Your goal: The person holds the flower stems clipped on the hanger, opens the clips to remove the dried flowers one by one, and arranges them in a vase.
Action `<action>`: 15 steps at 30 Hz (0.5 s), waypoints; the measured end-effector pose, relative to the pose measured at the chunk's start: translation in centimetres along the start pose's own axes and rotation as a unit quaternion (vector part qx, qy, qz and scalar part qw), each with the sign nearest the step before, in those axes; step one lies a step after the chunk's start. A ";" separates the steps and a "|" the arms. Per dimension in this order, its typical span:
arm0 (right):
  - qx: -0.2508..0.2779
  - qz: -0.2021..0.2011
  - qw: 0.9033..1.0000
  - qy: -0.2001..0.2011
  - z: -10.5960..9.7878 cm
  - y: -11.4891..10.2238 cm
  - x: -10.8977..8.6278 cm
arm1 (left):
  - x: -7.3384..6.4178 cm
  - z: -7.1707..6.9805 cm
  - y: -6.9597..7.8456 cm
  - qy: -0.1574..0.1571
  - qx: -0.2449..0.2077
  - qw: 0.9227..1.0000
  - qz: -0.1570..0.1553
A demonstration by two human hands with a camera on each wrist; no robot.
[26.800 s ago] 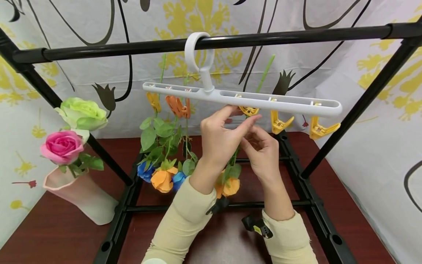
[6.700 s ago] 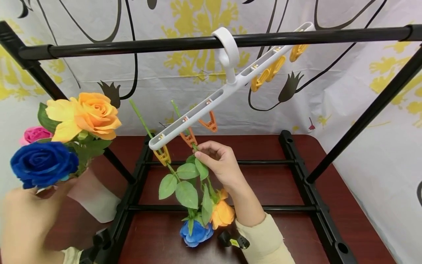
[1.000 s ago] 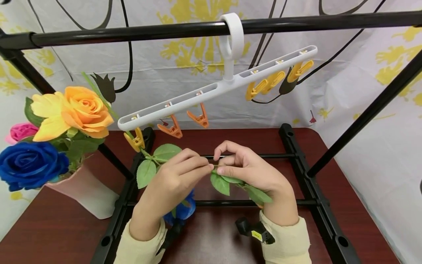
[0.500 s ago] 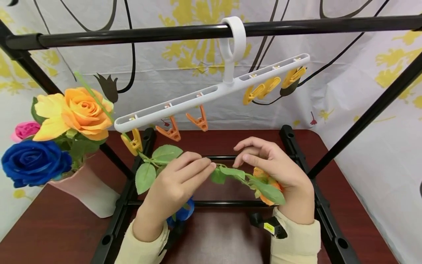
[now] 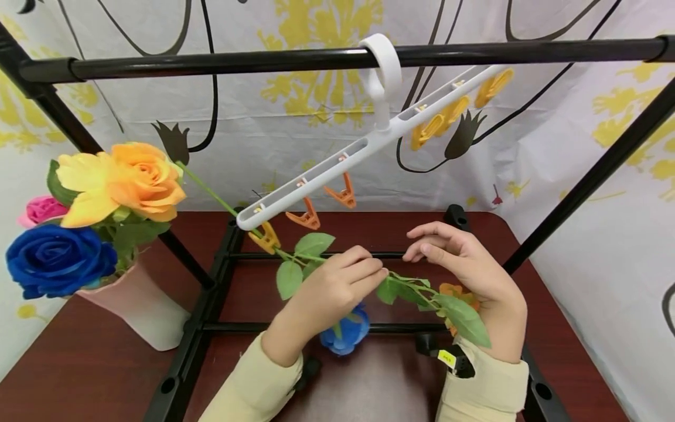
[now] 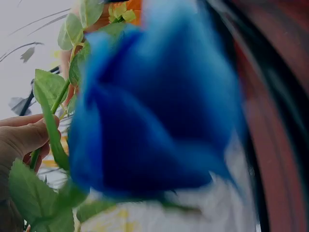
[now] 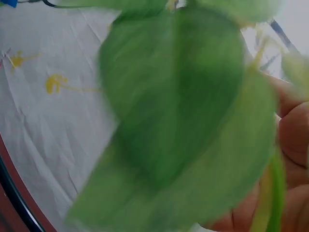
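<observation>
My left hand (image 5: 337, 287) pinches the green stem of an orange artificial rose (image 5: 460, 296), stretched sideways towards the right. In the left wrist view its fingers (image 6: 21, 137) close on a stem, and a blue rose (image 6: 145, 111) fills the foreground. That blue rose hangs below my left hand in the head view; its stem runs up to a yellow clip (image 5: 265, 237) at the hanger's left end. My right hand (image 5: 469, 261) has relaxed, bent fingers with nothing between them. The orange rose and a leaf (image 5: 464, 319) overlap its wrist.
A white hanger (image 5: 379, 138) hangs tilted from a black rail (image 5: 227, 63). Two orange clips (image 5: 345, 192) and several yellow clips (image 5: 452, 111) dangle from it. A pinkish vase (image 5: 153, 310) at left holds yellow-orange, blue and pink roses. The black frame stands on a dark red table (image 5: 79, 351).
The orange rose came out of its orange clip. My right hand let go of the stem and moved right; my left hand carried it right. The hanger swung. The vase gained roses since the oldest frame.
</observation>
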State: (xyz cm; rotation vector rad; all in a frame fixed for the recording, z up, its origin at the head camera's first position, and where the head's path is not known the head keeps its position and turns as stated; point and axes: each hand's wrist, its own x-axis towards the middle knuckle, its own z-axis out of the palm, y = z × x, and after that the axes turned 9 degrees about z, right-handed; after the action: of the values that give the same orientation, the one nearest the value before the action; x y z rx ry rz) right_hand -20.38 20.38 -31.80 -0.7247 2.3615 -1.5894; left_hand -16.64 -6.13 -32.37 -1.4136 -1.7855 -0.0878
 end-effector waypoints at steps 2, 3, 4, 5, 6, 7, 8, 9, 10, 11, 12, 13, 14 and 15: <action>-0.010 0.003 1.000 0.008 -0.3 0.3 -0.3 | 0.4 0.9 0.1 -0.014 -0.008 1.000 0.002; -0.012 0.005 1.000 0.011 -0.4 0.4 -0.4 | 0.6 1.3 0.1 -0.022 -0.007 1.000 0.003; -0.010 0.007 1.000 0.012 -0.4 0.5 -0.5 | 0.8 1.6 0.2 -0.030 -0.005 1.000 0.003; -0.008 0.009 1.000 0.012 -0.5 0.6 -0.7 | 1.0 1.9 0.2 -0.038 -0.002 0.999 0.003; -0.005 0.011 1.000 0.012 -0.6 0.6 -0.8 | 1.2 2.1 0.2 -0.046 0.006 0.999 0.006; -0.001 0.014 1.000 0.011 -0.6 0.7 -0.9 | 1.4 2.3 0.2 -0.053 0.012 0.998 0.009; 0.002 0.015 1.000 0.011 -0.7 0.7 -0.9 | 1.6 2.4 0.3 -0.058 0.023 0.998 0.015; 0.007 0.016 1.000 0.009 -0.7 0.7 -1.0 | 1.8 2.4 0.3 -0.062 0.033 0.997 0.021; 0.009 0.015 1.000 0.007 -0.7 0.7 -1.0 | 2.0 2.3 0.3 -0.064 0.041 0.997 0.026; 0.010 0.013 1.000 0.004 -0.8 0.7 -1.0 | 2.2 2.1 0.3 -0.065 0.053 0.996 0.032; 0.009 0.010 1.000 0.002 -0.9 0.7 -1.0 | 2.2 1.8 0.3 -0.062 0.065 0.995 0.039; 0.009 0.006 1.000 0.000 -0.9 0.6 -1.0 | 2.3 1.3 0.3 -0.055 0.075 0.995 0.043; 0.008 -0.001 1.000 -0.002 -1.0 0.6 -1.0 | 2.4 0.7 0.2 -0.046 0.084 0.994 0.047; 0.011 -0.005 1.000 -0.004 -1.1 0.6 -1.0 | 2.4 0.0 0.2 -0.036 0.090 0.994 0.050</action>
State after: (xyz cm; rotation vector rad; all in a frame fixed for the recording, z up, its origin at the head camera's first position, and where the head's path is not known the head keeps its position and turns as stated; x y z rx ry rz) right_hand -20.16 21.96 -32.06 -0.7400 2.3348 -1.6098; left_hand -16.54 -4.21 -30.96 -1.3868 -1.7307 0.1751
